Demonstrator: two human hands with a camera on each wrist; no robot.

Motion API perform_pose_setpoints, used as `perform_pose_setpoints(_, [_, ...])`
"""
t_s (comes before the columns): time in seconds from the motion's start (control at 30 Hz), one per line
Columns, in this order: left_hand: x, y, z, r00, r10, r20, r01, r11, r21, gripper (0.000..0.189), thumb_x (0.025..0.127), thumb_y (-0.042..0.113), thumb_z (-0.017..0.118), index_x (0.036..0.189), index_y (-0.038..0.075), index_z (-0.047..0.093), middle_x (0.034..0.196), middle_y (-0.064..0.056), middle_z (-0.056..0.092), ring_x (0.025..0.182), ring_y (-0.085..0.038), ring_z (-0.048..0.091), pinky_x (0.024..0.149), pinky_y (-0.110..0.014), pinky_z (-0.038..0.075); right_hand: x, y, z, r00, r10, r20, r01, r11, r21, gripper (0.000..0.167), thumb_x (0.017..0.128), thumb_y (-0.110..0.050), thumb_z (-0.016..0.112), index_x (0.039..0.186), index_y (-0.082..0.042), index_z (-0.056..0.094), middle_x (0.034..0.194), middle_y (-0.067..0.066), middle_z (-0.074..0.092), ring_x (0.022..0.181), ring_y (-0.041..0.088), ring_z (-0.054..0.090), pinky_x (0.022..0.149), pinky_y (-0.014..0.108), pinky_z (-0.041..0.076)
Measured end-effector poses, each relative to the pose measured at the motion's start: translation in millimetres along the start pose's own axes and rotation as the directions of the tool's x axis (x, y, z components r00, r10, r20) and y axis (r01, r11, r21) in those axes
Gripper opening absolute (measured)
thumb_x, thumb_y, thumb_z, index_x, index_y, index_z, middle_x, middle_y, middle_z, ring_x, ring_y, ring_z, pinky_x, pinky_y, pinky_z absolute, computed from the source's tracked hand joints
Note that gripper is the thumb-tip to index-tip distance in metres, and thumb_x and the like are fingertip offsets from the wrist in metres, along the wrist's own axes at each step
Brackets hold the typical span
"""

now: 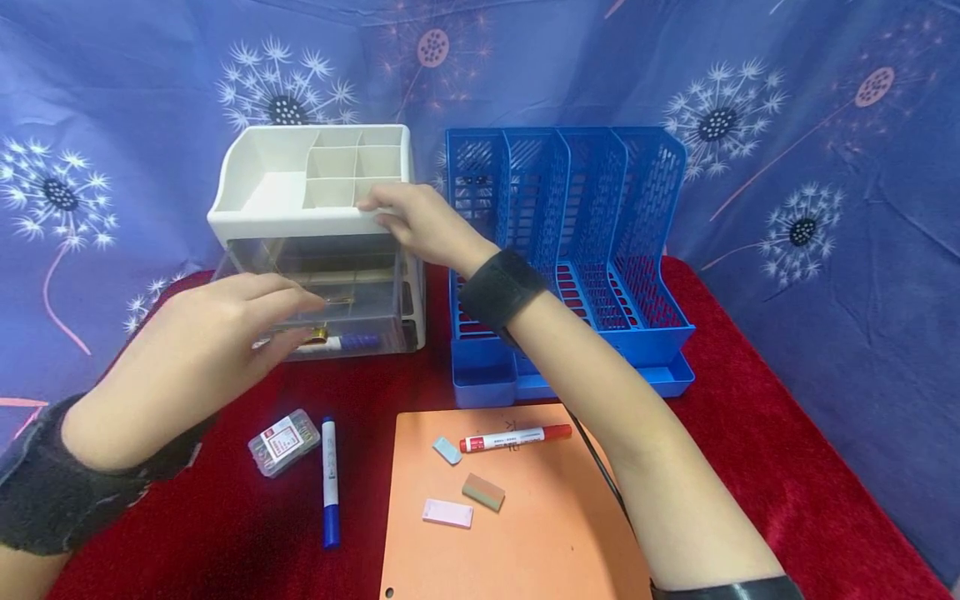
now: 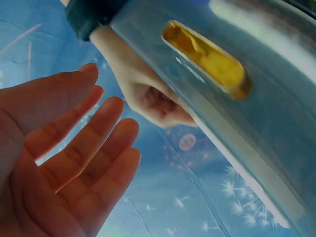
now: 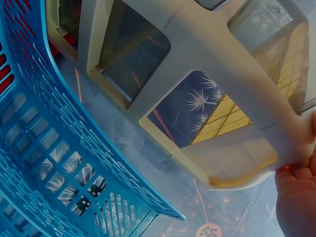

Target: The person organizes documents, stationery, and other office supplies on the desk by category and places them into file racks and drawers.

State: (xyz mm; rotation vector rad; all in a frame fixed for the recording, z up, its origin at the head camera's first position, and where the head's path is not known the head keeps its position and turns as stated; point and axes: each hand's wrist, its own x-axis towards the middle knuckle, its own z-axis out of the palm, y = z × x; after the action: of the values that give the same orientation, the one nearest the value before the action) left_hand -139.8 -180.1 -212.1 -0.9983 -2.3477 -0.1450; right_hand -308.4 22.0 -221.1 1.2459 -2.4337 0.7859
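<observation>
A white desk organizer (image 1: 258, 218) with clear drawers stands at the back left. My right hand (image 1: 423, 218) grips its front rim near the right corner, with fingers over the edge and thumb below; the right wrist view shows only part of this hand (image 3: 298, 197) at the organizer's edge. In front of the clear drawer (image 1: 367, 287) is my left hand (image 1: 217, 337), fingers loosely bent and holding nothing. The left wrist view shows a gap between these fingers (image 2: 94, 153) and a gold drawer handle (image 2: 205, 59). A blue-capped marker (image 1: 360, 342) shows through the lower drawer front.
Right of the organizer stands a blue file rack (image 1: 573, 333). A clear box of small items (image 1: 283, 442) and a blue-white marker (image 1: 330, 483) lie on the red cloth. An orange board (image 1: 525, 550) bears a red marker (image 1: 515, 438) and several erasers (image 1: 447, 512).
</observation>
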Motion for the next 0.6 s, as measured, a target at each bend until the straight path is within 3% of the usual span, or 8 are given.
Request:
perform_pose_setpoints(0.37, [-9.8,15.8,10.9,0.997,0.071,0.037,-0.069,0.996,-0.055,0.044,0.060,0.008,0.086,0.100,0.010,0.070,0.089,-0.004,0.069,0.080,-0.021,0.067,0.068,-0.042,0.055,-0.7,-0.9,-1.2,1.000,-0.001,-0.002,0.001,1.000,-0.015,0.015,0.094,-0.007,0.055,0.107,-0.006,0.063,0.116,0.003,0.066,0.114,0.015,0.057,0.097,0.019,0.040])
perform_pose_setpoints(0.47, [-12.5,17.7,17.8,0.990,0.132,0.039,-0.129,0.989,-0.075,0.040,0.062,0.009,0.084,0.099,0.010,0.070,0.089,-0.004,0.068,0.081,-0.020,0.067,0.067,-0.040,0.055,-1.0,-1.1,-1.6,1.000,-0.002,-0.001,0.002,1.000,-0.014,0.016,0.094,-0.007,0.054,0.108,-0.006,0.063,0.117,0.003,0.066,0.115,0.015,0.057,0.097,0.019,0.040])
perform_pose_setpoints(0.6, [-16.9,18.7,29.4,0.971,0.234,0.050,-0.226,0.965,-0.131,0.031,0.068,0.014,0.077,0.098,0.011,0.069,0.091,-0.002,0.067,0.085,-0.018,0.064,0.070,-0.038,0.055,-1.3,-0.7,-2.2,1.000,-0.007,0.000,0.007,1.000,-0.018,0.017,0.093,-0.006,0.055,0.108,-0.006,0.063,0.117,0.003,0.065,0.114,0.015,0.057,0.097,0.018,0.040])
